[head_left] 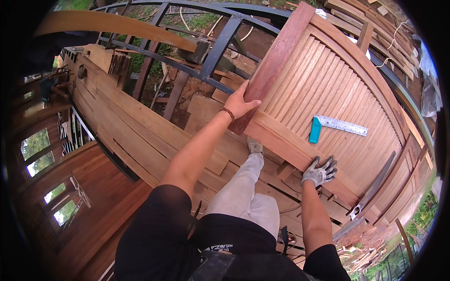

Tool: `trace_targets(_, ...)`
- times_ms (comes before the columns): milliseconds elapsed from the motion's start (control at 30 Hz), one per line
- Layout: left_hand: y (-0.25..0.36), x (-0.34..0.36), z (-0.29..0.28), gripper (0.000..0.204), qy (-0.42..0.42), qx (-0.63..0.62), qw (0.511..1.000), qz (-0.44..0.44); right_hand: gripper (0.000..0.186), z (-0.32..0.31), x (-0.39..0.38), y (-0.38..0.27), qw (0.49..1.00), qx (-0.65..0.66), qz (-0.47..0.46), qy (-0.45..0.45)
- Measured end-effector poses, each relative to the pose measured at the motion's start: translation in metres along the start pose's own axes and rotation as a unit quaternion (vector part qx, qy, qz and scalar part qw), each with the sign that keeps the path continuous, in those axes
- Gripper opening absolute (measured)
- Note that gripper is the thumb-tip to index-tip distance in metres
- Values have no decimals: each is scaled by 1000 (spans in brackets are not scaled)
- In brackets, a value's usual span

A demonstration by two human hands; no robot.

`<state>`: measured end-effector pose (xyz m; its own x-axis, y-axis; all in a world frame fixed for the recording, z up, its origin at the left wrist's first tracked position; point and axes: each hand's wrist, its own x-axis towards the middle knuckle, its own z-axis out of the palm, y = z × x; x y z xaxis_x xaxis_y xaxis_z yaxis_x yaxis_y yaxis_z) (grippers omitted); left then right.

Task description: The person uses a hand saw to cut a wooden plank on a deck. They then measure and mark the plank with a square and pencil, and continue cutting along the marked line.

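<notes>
Brown wood slatted panel (330,82), big, in front of the person and off to the right, framed by rails, its far rail curved. Red-brown board (286,56) runs along the panel's left end. Left hand (244,102), bare: on the near part of that board, thumb spread wide from the fingers, fingers along the outer edge; can't tell how hard it grips. Beaded bracelet (228,114) on that wrist. Right hand (320,171), in a grey glove: fingers spread, resting on the panel's near rail (286,138), nothing pinched. Square (340,125), teal handle and metal blade, lies flat on the slats between the two hands, nearer the right one, touching neither. Long planks (136,124) stretch off to the left. Dark metal frame (219,47) stands beyond the planks; a curved beam (122,29) crosses at upper left. Stacked lumber (349,21) at upper right. One shoe (255,145) shows just below the left hand, beside the panel. Pale trousers (241,189), black shirt (234,234).
</notes>
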<state>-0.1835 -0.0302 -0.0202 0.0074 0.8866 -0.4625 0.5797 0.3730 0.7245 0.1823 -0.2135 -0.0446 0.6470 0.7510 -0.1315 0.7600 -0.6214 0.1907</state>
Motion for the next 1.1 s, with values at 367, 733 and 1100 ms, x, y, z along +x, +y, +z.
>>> trace_targets(367, 6, -14, 13, 110, 32, 94, 995, 12, 70, -5, 1, 1, 1000, -7, -6, -5)
trace_targets(733, -11, -6, -2, 113, -71, -42, 995, -54, 70, 2, 0, 6, 1000, -14, -16, 5)
trace_targets(1100, 0, -24, 21, 95, 93, 109, 988, -49, 72, -10, 2, -3, 999, -10, -13, -27)
